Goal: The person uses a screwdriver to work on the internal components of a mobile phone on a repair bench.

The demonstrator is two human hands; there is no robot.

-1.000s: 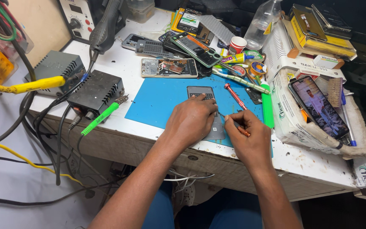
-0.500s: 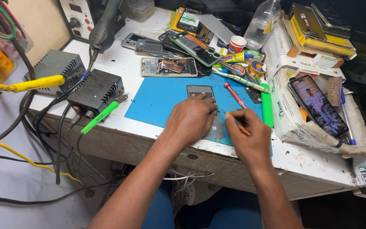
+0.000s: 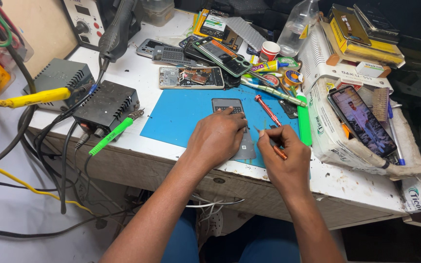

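The left hand [image 3: 216, 139] stays pressed flat on the phone [image 3: 235, 127] on the blue mat [image 3: 181, 117], and the right hand [image 3: 283, 158] has lifted a little, pinching a screwdriver [image 3: 275, 146] over it.

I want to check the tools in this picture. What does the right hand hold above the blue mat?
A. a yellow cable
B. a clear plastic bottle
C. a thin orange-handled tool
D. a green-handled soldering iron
C: the right hand pinches a thin orange-handled tool, its tip pointing toward the dark phone that the left hand presses onto the blue mat.
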